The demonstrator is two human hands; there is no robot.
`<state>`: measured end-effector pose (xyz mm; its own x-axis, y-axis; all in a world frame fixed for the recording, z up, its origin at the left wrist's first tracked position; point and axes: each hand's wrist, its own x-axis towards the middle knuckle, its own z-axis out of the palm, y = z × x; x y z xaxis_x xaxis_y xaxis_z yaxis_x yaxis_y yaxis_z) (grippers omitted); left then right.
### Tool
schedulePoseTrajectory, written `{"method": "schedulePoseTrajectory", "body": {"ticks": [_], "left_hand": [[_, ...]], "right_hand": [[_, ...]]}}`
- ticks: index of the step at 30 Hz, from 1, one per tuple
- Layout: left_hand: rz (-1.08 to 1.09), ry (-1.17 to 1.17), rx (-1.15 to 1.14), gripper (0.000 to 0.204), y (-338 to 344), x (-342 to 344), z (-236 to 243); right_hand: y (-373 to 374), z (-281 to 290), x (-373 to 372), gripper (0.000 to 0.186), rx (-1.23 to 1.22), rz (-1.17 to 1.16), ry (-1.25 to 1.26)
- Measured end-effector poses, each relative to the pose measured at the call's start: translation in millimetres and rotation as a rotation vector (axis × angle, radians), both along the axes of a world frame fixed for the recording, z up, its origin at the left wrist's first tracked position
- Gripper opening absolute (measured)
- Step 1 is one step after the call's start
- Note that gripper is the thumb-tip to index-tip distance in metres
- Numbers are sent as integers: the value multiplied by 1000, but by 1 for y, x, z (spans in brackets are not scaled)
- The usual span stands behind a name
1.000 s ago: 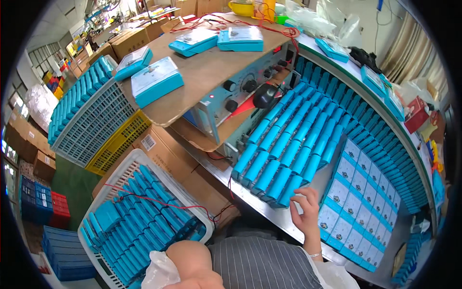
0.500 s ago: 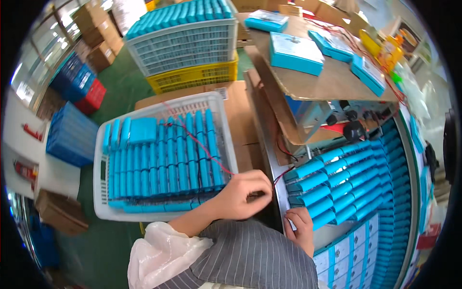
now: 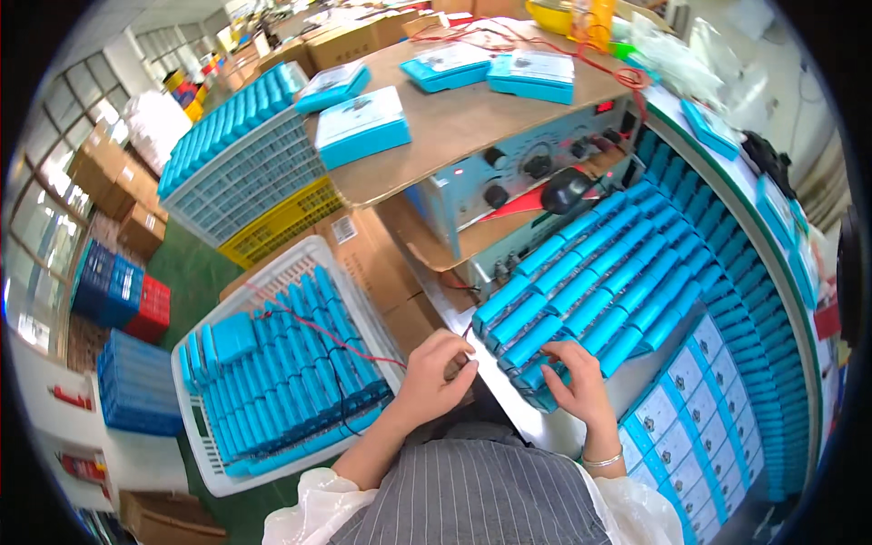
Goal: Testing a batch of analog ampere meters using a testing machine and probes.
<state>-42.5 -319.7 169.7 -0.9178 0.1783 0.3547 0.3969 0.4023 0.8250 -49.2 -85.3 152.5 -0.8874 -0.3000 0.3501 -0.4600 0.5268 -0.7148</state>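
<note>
My left hand (image 3: 438, 380) is closed, its fingertips pinched together beside the bench edge. A thin red wire (image 3: 336, 343) runs from the white basket (image 3: 218, 483) to this hand, and a short dark lead shows at its fingertips. My right hand (image 3: 583, 391) is at the near end of the rows of blue box-shaped packs (image 3: 590, 286), thumb and fingers apart. Its fingertips are close to the nearest pack; whether they touch it I cannot tell. More blue packs (image 3: 282, 381) stand in rows inside the basket, with a black wire (image 3: 341, 391) lying across them.
A grey instrument with knobs (image 3: 536, 163) sits under a brown board (image 3: 436, 136) carrying several blue-and-white boxes (image 3: 363, 125). White-faced packs (image 3: 690, 391) lie at the right. A loaded crate (image 3: 250, 177) stands on a yellow one (image 3: 282, 222) at the far left.
The view has swung to the right. My right hand has risen from the bench edge to the near packs and its fingers have spread. My left hand stays by the bench edge with the wire.
</note>
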Motion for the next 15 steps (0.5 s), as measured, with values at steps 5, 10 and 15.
{"method": "schedulePoseTrajectory", "body": {"ticks": [5, 10, 15], "left_hand": [[-64, 160, -142, 38, 33, -58, -1], [11, 416, -315, 51, 66, -119, 0], [151, 394, -525, 61, 82, -159, -6]], "right_hand": [[13, 8, -11, 20, -7, -41, 13], [25, 19, -27, 22, -53, -212, 55], [21, 11, -86, 38, -96, -356, 91]]}}
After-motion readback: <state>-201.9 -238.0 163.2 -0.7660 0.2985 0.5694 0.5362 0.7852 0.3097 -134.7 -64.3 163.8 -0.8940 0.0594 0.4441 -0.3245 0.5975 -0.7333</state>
